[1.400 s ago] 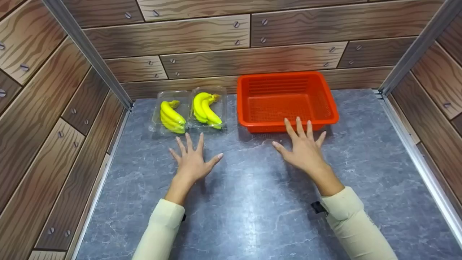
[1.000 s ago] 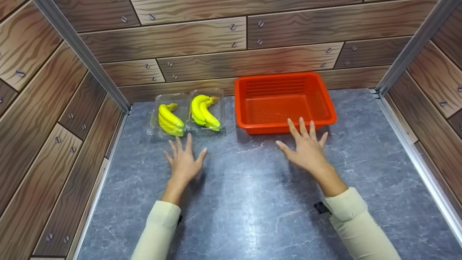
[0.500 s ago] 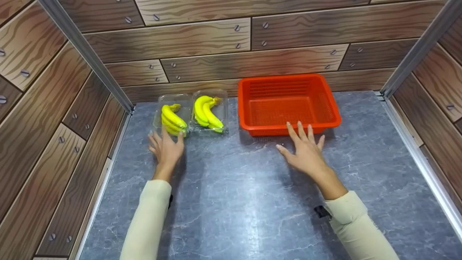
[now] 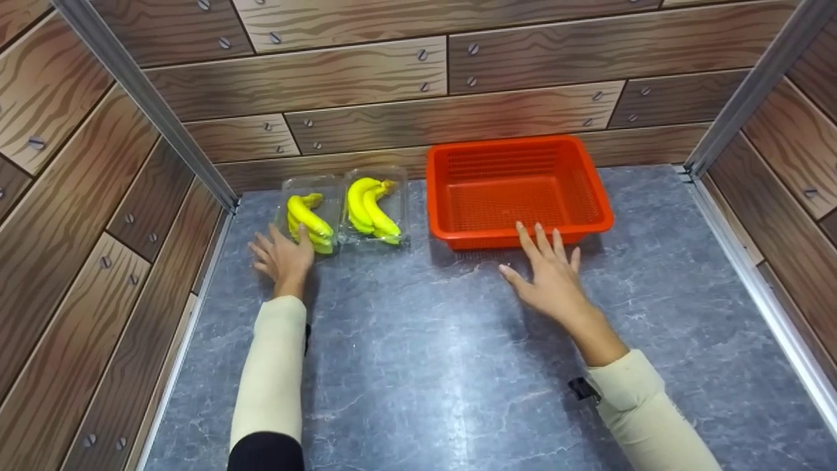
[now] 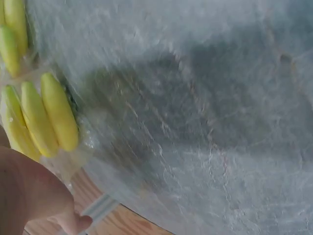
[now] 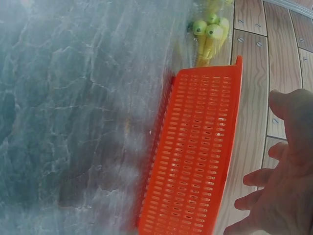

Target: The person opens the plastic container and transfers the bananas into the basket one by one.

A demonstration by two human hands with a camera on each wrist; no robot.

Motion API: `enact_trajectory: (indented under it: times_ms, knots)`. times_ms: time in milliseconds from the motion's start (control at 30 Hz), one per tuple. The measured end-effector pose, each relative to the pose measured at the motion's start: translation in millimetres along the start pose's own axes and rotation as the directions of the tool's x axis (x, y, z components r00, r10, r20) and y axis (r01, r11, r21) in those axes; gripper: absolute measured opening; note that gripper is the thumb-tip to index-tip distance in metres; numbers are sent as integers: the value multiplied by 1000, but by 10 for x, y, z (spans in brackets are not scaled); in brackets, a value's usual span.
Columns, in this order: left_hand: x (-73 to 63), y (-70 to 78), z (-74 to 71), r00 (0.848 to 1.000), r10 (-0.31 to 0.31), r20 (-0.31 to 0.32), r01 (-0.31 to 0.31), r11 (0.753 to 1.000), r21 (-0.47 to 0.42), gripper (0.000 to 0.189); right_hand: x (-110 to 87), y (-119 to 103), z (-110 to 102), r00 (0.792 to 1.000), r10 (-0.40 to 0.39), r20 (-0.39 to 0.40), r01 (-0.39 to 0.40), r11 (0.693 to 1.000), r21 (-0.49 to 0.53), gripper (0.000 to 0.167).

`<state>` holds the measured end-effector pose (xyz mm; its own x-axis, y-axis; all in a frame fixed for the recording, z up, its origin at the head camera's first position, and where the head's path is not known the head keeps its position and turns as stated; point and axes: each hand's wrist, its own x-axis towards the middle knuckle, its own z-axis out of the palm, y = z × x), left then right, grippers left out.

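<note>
Two clear plastic boxes stand side by side at the back left, each with yellow bananas inside. My left hand (image 4: 282, 256) is at the near left corner of the left box (image 4: 330, 186), its fingers spread and thumb over the front of the left bananas (image 4: 308, 217). The right bananas (image 4: 373, 208) lie in the other box (image 4: 400, 190). In the left wrist view, the left bananas (image 5: 51, 115) show just beyond the hand. My right hand (image 4: 552, 278) has its fingers spread at the near rim of a red basket (image 4: 516, 237), fingertips overlapping the rim in the head view.
A grey marbled tabletop (image 4: 418, 340) carries everything. Wood-patterned walls (image 4: 366, 78) enclose it at the back and both sides, with metal rails (image 4: 771, 307) along the side edges. The red basket stands against the back wall, right of the boxes.
My left hand has moved left and forward, from in front of the boxes to the left box's near left corner. The right hand has stayed by the basket; boxes and basket have not moved.
</note>
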<state>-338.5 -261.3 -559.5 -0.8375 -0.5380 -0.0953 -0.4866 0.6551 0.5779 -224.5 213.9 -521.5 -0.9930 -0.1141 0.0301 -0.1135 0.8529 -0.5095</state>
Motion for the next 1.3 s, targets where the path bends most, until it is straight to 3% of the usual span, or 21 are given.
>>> enact_trajectory:
  times_ms: [100, 267, 500, 800, 1000, 1133, 1300]
  knots:
    - [82, -23, -40, 999, -32, 9, 32, 999, -15, 93, -13, -2, 18, 1000, -10, -13, 10, 1000, 8, 87]
    - [159, -95, -126, 999, -41, 28, 44, 992, -120, 96, -6, -44, 87, 996, -57, -67, 60, 997, 48, 82]
    - [109, -213, -152, 998, -46, 33, 52, 973, -223, 87, 10, -153, 272, 985, -138, -105, 152, 980, 132, 71]
    - [-112, -261, -56, 993, -109, -35, 97, 962, -256, 90, 124, -374, 613, 985, -173, -3, 170, 966, 193, 69]
    - [-344, -283, -38, 986, -157, -62, 143, 970, -195, 97, 188, -601, 833, 980, -179, 89, 153, 957, 245, 70]
    - [-489, -305, -66, 987, -152, -52, 145, 981, -131, 102, 213, -703, 930, 974, -185, 133, 144, 953, 265, 70]
    - [-605, -309, -140, 994, -106, -17, 104, 991, -82, 103, 223, -770, 1022, 973, -187, 136, 142, 948, 283, 69]
